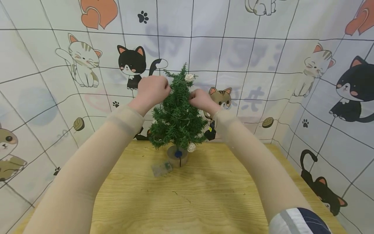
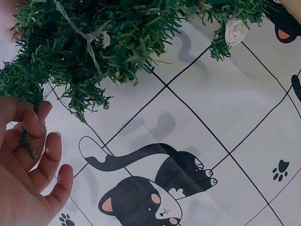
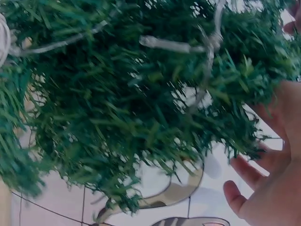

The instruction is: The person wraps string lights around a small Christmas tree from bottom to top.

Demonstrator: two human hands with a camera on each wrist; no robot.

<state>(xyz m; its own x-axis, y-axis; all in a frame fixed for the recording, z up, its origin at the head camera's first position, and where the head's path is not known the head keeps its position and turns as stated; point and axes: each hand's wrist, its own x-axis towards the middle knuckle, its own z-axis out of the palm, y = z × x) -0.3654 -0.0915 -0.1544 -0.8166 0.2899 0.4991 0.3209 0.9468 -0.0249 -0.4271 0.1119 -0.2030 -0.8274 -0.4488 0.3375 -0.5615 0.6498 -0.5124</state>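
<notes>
A small artificial Christmas tree [image 1: 181,110] stands upright in a round pale base [image 1: 177,157], with clear light wire [image 2: 89,40] strung through its green needles. My left hand [image 1: 154,90] is at the tree's upper left. In the left wrist view its thumb and index finger pinch a branch, whose green tip [image 2: 27,143] sticks out between the curled fingers. My right hand [image 1: 201,99] grips a branch on the right side at about the same height; foliage hides its thumb and index fingertips. White rattan balls [image 1: 189,77] sit near the top and at the lower right [image 1: 191,147].
A clear battery box [image 1: 162,169] lies on the wooden table [image 1: 204,198] by the base, left of it. Loose needle bits are scattered on the tabletop. Behind and at both sides hangs a white cloth [image 1: 181,48] printed with cats and grid lines.
</notes>
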